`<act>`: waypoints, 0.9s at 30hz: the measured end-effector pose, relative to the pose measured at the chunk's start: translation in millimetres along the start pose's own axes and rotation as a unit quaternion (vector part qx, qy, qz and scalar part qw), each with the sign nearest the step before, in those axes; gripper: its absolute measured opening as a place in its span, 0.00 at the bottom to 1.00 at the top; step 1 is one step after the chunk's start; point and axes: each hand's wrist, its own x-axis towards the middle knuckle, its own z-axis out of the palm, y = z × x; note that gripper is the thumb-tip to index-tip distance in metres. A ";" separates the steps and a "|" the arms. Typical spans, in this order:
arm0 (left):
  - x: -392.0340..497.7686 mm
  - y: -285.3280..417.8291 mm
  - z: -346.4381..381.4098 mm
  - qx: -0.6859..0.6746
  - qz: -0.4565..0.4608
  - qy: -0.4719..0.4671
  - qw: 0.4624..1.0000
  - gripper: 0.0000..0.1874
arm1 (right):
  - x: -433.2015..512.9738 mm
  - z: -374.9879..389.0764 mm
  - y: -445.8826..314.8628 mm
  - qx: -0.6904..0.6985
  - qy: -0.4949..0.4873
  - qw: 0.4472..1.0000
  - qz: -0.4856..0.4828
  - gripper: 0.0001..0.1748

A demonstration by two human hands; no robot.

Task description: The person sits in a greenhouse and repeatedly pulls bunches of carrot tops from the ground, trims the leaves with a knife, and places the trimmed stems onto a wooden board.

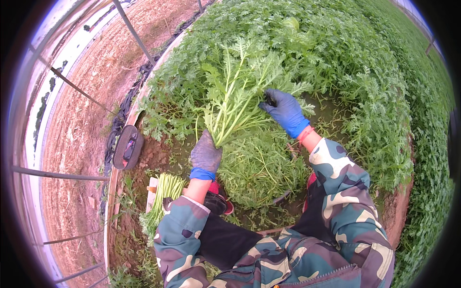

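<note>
My left hand (206, 154), in a soiled blue glove, grips a bunch of leafy green stalks (230, 100) by the stem ends, leaves pointing up and away. My right hand (284, 109), gloved too, is at the right side of the bunch with its fingers curled at the leaves; whether it pinches a leaf I cannot tell. Below the hands lies a large heap of loose cut greens (263, 167) between my feet. Left of my left forearm rests a pile of trimmed stalks (167, 190), stem ends upward in the picture, on a pale board (152, 194).
Dense leafy plants (324, 43) grow ahead and to the right. A dark woven basket (128, 147) with a phone-like item stands at the left by the bed's pale edging (112, 201). Metal poles (59, 174) and straw-covered ground lie beyond. My shoe (218, 199) is beside the heap.
</note>
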 end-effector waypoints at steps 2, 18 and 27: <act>1.3 -0.5 -1.4 -0.028 -0.001 -0.014 1.000 0.26 | 7.2 0.8 16.2 -0.033 0.087 0.996 -0.010 0.15; 4.0 8.5 6.5 0.014 0.016 0.011 1.000 0.23 | -2.9 12.6 -15.0 0.243 0.094 0.966 -0.002 0.11; 10.7 -8.7 1.2 0.054 0.014 0.059 0.997 0.19 | -41.9 -25.1 -43.2 0.282 -0.410 0.843 0.206 0.22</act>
